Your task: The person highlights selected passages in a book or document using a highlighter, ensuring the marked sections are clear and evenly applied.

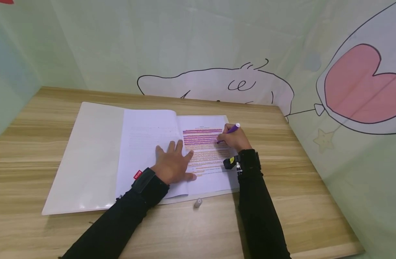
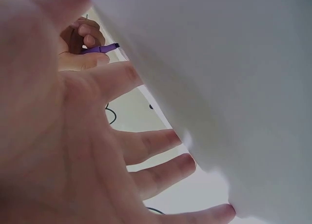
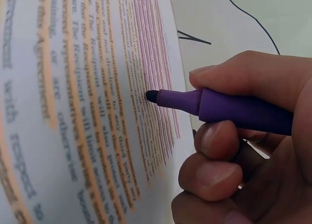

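My right hand (image 1: 237, 138) pinches a purple marker (image 3: 243, 107) between thumb and fingers. Its dark tip is at the printed lines of the right-hand page (image 1: 214, 180), touching or just off the paper. Purple strokes cover the upper lines there; orange highlighting runs over the text further down. My left hand (image 1: 173, 163) rests with fingers spread on the open document, across the fold between the left page (image 1: 146, 136) and the right one. In the left wrist view the fingertips of the left hand (image 2: 73, 126) touch the white paper.
The document lies in an opened white folder (image 1: 81, 158), its cover spread to the left on the wooden table (image 1: 282, 201). A small grey cap (image 1: 198, 203) lies just below the folder's front edge. A cartoon-printed sheet (image 1: 185, 43) hangs behind the table and at its right.
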{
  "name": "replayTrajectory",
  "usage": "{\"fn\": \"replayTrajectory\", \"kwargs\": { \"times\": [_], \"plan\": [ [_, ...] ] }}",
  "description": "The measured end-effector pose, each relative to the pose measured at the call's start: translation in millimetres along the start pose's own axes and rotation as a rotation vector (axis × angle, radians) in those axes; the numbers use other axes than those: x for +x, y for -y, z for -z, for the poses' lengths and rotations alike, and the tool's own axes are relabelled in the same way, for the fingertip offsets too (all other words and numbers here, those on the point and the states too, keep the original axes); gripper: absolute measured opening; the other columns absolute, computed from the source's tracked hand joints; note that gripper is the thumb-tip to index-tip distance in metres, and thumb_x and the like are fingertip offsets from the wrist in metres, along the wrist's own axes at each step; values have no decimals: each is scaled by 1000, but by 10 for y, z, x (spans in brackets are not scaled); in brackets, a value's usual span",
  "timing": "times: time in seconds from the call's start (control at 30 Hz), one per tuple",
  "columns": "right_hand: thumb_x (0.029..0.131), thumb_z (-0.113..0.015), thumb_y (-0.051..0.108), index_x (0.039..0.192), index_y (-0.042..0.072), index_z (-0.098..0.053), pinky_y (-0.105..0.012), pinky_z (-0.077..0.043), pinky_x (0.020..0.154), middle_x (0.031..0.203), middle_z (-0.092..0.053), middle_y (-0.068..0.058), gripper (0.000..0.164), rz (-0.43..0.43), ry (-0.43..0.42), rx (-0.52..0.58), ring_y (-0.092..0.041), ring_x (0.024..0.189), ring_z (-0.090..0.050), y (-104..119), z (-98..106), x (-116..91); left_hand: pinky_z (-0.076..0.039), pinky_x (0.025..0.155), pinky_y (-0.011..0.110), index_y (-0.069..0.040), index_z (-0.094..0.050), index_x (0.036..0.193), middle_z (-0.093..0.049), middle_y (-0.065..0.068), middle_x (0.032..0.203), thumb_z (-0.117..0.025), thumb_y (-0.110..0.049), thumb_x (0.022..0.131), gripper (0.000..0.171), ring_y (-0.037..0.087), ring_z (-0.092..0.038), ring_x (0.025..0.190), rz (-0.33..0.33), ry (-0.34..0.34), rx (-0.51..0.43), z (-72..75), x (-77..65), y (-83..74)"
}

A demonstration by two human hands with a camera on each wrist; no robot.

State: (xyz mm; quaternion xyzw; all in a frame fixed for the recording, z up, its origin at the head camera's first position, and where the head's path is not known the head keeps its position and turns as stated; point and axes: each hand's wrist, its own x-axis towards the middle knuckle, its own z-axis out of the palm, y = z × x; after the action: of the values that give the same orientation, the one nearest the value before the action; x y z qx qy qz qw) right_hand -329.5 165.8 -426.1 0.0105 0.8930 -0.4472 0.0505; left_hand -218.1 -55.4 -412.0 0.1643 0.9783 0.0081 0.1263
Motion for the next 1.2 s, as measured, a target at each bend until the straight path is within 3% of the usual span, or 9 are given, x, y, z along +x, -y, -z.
{"fn": "replayTrajectory", "kwargs": {
  "times": [0.67, 0.9, 1.2],
  "plan": [
    [79, -76, 7, 64, 13, -49, -26, -27, 47, 57, -52, 3, 32, -41, 3, -6, -13, 55, -48, -47, 88, -9, -28, 106, 77, -22, -41, 152, -27, 26, 158, -68, -63, 83, 84, 45, -28, 140, -4, -2, -8, 0, 5, 4],
    [79, -77, 6, 63, 12, -48, -25, -25, 44, 55, -48, 4, 33, -68, -1, 18, -13, 52, -44, -79, 123, 30, -28, 106, 77, -22, -41, 152, -27, 26, 158, -68, -62, 83, 84, 45, -28, 141, -4, -7, -13, -3, 2, 8],
    [80, -77, 5, 64, 11, -49, -28, -28, 51, 62, -47, 1, 33, -90, -11, 29, -18, 61, -45, -67, 154, 1, -28, 106, 77, -23, -40, 152, -26, 25, 158, -68, -62, 83, 84, 45, -27, 141, -3, 1, -8, 6, 3, 10]
  ]
}}
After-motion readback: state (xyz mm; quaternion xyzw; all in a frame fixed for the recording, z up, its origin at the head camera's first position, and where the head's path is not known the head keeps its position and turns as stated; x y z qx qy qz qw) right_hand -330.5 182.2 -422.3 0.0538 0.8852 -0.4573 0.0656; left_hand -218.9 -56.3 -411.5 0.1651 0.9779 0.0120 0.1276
